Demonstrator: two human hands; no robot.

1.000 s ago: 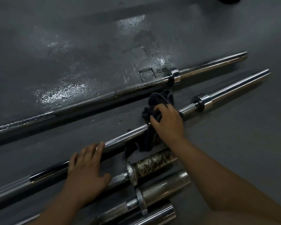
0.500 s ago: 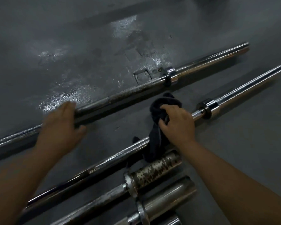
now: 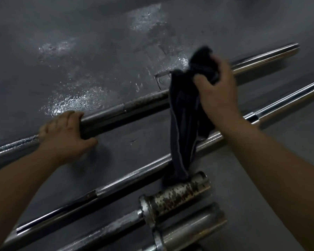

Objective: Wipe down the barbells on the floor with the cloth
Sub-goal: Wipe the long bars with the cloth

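Grey floor (image 3: 98, 42): cloth (image 3: 187, 113) dangles from right hand (image 3: 217, 93).

1. left hand (image 3: 65, 136) palm down, fingers curled over a bar, thumb spread toward the near side, forearm running in from the lower left.
2. right hand (image 3: 217, 91) raised, fingers and thumb pinched closed on dark fabric, forearm stretching in from the lower right.

Far long steel barbell (image 3: 127, 110): collar hidden behind the hanging dark cloth (image 3: 186, 124); shaft partly covered by the left hand (image 3: 65, 134); left end cut off. Middle knurled chrome barbell (image 3: 134, 174): both ends cut off. Plain steel sleeve (image 3: 190, 230): cropped at bottom edge.
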